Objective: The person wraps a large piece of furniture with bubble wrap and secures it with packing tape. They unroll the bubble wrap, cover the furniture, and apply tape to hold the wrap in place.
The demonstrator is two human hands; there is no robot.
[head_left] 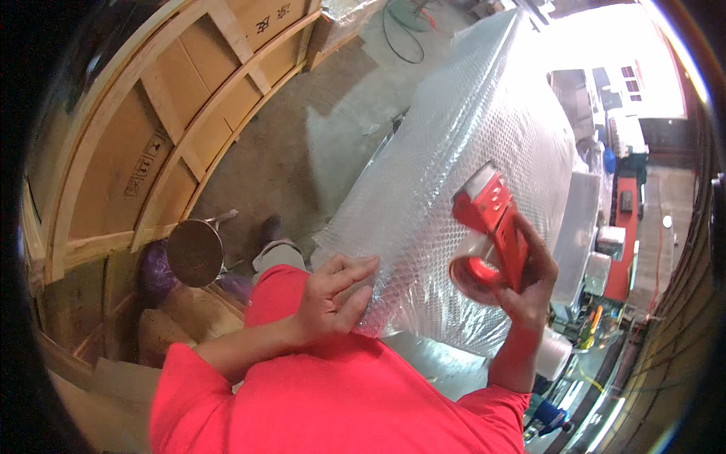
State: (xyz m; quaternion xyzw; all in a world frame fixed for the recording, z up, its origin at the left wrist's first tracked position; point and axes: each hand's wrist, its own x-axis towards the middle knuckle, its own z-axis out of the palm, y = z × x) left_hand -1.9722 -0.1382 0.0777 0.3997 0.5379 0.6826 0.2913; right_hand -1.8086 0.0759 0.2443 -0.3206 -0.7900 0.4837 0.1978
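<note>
Holding one red tape dispenser [495, 212], the right hand [535, 280] has its fingers curled and pressed together around the handle. The dispenser is hard and glossy, with a pale, straight-edged end; one roll of clear tape [467, 276], ring-shaped about a red hub, is mounted on it. Both are raised before the near half of one large bundle [446, 144], to the right of its long ridge.

The bundle is box-like and sheathed in clear bubble wrap, dimpled in close rows on the right face and creased and shiny along the ridge, which runs from the near corner to the far one. At the near corner lies the left hand [336, 295], the second of two, its fingers half bent and its thumb spread apart from them; whether the fingertips press on the film cannot be told.

On the left stands one wooden crate [161, 110] of pale, straight slats over brown board, bowed by the lens. Near its lower edge is one round disc [195, 253], flat and dull with a bright rim; behind it, purple plastic [157, 271] is crumpled and glossy. The floor [283, 151] is grey, smooth and stained, and bears one dark cable loop [421, 55] beyond the bundle's left edge.
</note>
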